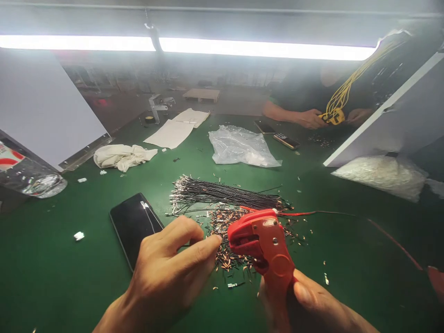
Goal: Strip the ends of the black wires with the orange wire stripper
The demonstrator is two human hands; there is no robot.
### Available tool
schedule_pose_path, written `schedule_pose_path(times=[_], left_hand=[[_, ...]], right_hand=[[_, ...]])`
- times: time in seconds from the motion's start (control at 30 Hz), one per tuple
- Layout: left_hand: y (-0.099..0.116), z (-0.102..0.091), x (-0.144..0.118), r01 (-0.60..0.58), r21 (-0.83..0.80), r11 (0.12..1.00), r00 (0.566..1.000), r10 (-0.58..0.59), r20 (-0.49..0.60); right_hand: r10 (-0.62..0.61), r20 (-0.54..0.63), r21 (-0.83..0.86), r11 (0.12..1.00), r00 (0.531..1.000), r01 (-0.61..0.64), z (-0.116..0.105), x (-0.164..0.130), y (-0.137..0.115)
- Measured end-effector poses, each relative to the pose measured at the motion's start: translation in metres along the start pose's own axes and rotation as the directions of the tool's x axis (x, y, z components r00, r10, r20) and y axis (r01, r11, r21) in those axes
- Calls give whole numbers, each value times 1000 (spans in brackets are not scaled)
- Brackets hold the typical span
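My right hand (305, 300) grips a red wire stripper (265, 243) by its handles, jaws pointing left. My left hand (173, 263) pinches a thin black wire between thumb and forefinger right at the tool's jaws; the wire itself is barely visible. Just beyond lies a bundle of black wires (225, 192) with stripped ends, and a heap of cut wire scraps (229, 222) sits under and behind the tool. A red wire (305, 213) runs off to the right from behind the stripper.
A black phone (135, 226) lies left of my hands on the green mat (52, 268). Farther back are a white cloth (121, 156), papers (176, 129), and a clear plastic bag (241, 147). Another person's hands (312, 118) hold yellow wires (342, 95) across the table.
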State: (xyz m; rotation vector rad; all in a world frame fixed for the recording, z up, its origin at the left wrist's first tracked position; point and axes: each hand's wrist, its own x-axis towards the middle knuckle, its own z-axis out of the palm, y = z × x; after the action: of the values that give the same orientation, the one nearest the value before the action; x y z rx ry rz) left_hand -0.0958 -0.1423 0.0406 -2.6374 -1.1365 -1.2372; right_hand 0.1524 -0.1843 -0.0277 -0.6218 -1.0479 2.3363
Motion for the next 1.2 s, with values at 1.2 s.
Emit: schedule_pose_path(times=[1.2], left_hand=[[-3,13,-4,20,-120,993,999,-14,47]], right_hand=[[-62,-102,99,992,993,73,-2,-7,6]])
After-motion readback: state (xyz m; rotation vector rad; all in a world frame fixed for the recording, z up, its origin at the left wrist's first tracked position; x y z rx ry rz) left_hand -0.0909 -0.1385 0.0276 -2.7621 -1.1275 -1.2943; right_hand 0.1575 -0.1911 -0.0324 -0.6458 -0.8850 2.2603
